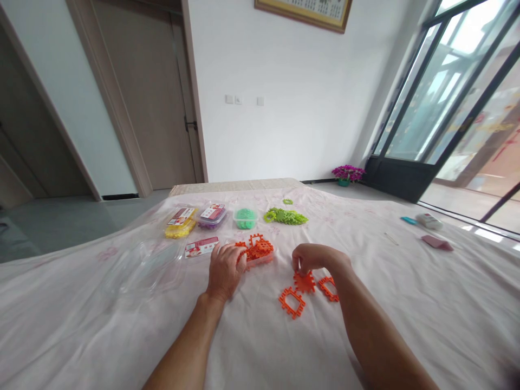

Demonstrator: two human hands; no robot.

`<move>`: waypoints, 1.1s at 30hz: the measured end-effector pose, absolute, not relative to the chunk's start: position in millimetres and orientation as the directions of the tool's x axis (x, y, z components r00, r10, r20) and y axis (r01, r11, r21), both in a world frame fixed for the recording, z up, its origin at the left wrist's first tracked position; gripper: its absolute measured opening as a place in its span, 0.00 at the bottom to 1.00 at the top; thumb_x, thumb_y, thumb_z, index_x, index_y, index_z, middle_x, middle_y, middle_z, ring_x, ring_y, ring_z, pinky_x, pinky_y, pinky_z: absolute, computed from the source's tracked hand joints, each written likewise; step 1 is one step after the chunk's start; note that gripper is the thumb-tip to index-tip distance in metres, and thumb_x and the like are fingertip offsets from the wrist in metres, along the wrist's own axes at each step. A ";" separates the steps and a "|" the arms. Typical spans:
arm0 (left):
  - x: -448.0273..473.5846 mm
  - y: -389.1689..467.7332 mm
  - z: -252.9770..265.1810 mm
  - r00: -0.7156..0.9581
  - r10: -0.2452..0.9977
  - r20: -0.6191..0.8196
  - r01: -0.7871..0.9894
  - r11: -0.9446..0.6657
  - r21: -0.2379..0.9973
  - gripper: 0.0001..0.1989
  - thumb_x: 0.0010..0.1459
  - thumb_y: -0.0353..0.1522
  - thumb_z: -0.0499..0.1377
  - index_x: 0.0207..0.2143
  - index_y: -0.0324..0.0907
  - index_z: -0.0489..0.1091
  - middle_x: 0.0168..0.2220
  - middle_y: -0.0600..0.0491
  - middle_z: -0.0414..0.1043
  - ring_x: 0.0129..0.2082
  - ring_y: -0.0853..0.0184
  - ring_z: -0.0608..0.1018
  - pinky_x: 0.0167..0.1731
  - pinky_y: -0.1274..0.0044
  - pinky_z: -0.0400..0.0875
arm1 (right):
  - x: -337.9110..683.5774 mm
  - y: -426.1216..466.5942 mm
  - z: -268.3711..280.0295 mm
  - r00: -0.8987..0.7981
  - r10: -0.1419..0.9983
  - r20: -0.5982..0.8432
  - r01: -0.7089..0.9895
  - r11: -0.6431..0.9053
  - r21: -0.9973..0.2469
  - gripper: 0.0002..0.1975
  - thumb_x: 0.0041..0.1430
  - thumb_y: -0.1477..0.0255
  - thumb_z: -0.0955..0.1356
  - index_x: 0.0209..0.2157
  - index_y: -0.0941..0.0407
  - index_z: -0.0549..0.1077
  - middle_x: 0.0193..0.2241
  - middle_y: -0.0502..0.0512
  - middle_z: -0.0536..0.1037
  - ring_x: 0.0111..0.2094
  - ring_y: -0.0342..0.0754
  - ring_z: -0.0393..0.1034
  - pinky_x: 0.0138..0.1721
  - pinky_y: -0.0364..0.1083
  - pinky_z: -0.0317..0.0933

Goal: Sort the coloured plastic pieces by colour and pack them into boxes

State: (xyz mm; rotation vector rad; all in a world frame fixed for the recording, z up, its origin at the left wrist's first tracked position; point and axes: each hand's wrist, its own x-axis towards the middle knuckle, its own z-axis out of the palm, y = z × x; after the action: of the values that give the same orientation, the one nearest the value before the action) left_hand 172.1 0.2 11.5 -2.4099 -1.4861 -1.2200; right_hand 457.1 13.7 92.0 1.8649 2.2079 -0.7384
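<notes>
My left hand [226,271] is closed on the left end of a clear plastic box [262,262], which is heaped with orange toothed interlocking pieces [260,248]. Its fingertips are at the rim, beside the pieces. To the right of the box, my right hand [311,259] reaches down with fingers pinched on a solid orange toothed piece [304,283] on the cloth. An orange frame piece [291,302] lies just in front of it, left of my wrist. Another orange frame piece [327,288] is to its right, partly hidden by my forearm.
Behind stand boxes of yellow pieces [180,223], purple pieces [213,215] and mint-green pieces [245,218]. Lime-green pieces [287,216] lie joined nearby. Empty clear packaging [152,268] and a printed label [201,247] are at left, a pink cloth-like item [437,242] at right.
</notes>
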 end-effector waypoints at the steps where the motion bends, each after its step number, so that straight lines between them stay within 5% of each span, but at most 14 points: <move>1: 171.8 1.0 11.1 0.229 0.725 0.650 0.770 -0.543 0.335 0.11 0.63 0.33 0.52 0.42 0.47 0.74 0.44 0.51 0.78 0.50 0.60 0.74 0.59 0.60 0.56 | 460.7 14.8 93.0 -0.226 0.879 -0.420 0.953 0.110 -0.283 0.14 0.39 0.74 0.73 0.32 0.50 0.80 0.28 0.49 0.78 0.29 0.47 0.72 0.28 0.42 0.58; 5: 170.9 3.6 10.0 0.248 0.700 0.670 0.750 -0.577 0.325 0.10 0.62 0.32 0.53 0.41 0.45 0.73 0.42 0.51 0.78 0.48 0.60 0.74 0.56 0.62 0.60 | 470.8 20.3 100.4 -0.170 0.978 -0.121 0.939 0.123 -0.322 0.13 0.44 0.73 0.69 0.35 0.53 0.79 0.31 0.51 0.78 0.30 0.45 0.70 0.28 0.41 0.56; 9: 171.1 4.4 9.4 0.249 0.693 0.676 0.741 -0.586 0.327 0.10 0.62 0.32 0.53 0.40 0.45 0.73 0.40 0.51 0.77 0.46 0.60 0.74 0.53 0.64 0.63 | 463.3 26.6 100.1 0.001 0.989 0.150 0.867 0.074 -0.493 0.12 0.50 0.70 0.67 0.37 0.55 0.77 0.27 0.50 0.77 0.28 0.43 0.69 0.27 0.41 0.56; 16: 171.6 3.0 11.8 0.248 0.707 0.662 0.740 -0.580 0.341 0.10 0.63 0.33 0.52 0.40 0.44 0.73 0.40 0.50 0.76 0.45 0.61 0.74 0.52 0.64 0.65 | 423.1 38.1 79.3 0.005 0.987 0.160 0.683 0.113 -0.721 0.19 0.58 0.64 0.65 0.48 0.58 0.72 0.31 0.53 0.78 0.29 0.44 0.72 0.29 0.41 0.62; 21: 171.5 2.1 12.7 0.252 0.706 0.662 0.739 -0.582 0.339 0.11 0.64 0.33 0.51 0.42 0.44 0.73 0.41 0.50 0.76 0.46 0.61 0.74 0.52 0.64 0.65 | 406.8 29.5 81.3 -0.080 0.959 0.271 0.795 0.225 -0.563 0.15 0.59 0.68 0.65 0.46 0.55 0.75 0.40 0.55 0.80 0.37 0.47 0.74 0.40 0.45 0.64; 25: 171.1 2.5 11.9 0.254 0.711 0.656 0.741 -0.579 0.341 0.11 0.64 0.33 0.51 0.42 0.44 0.73 0.41 0.50 0.76 0.46 0.61 0.73 0.51 0.65 0.65 | 396.4 17.1 88.3 -0.334 0.885 0.325 0.791 0.451 -0.414 0.14 0.60 0.70 0.65 0.46 0.51 0.78 0.46 0.54 0.79 0.47 0.50 0.71 0.51 0.48 0.59; 29: 171.2 3.1 10.7 0.260 0.711 0.653 0.738 -0.583 0.341 0.12 0.65 0.34 0.51 0.43 0.45 0.73 0.41 0.50 0.76 0.46 0.61 0.73 0.52 0.65 0.65 | 386.8 9.9 90.3 -0.538 0.807 0.242 0.735 0.590 -0.335 0.12 0.61 0.69 0.65 0.43 0.48 0.79 0.47 0.50 0.79 0.50 0.50 0.70 0.56 0.48 0.55; 33: 171.4 3.5 10.8 0.256 0.705 0.662 0.737 -0.585 0.339 0.11 0.64 0.34 0.51 0.42 0.44 0.73 0.41 0.50 0.76 0.46 0.61 0.73 0.51 0.66 0.66 | 383.5 8.0 89.2 -0.511 0.844 0.163 0.788 0.536 -0.302 0.12 0.61 0.70 0.65 0.42 0.48 0.80 0.46 0.52 0.79 0.51 0.50 0.70 0.55 0.49 0.55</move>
State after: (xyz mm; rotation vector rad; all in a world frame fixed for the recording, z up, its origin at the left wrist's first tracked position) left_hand 171.4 3.5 10.8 -2.4579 -1.4117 -1.2615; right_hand 383.5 8.0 89.2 1.6399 3.0006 -0.3290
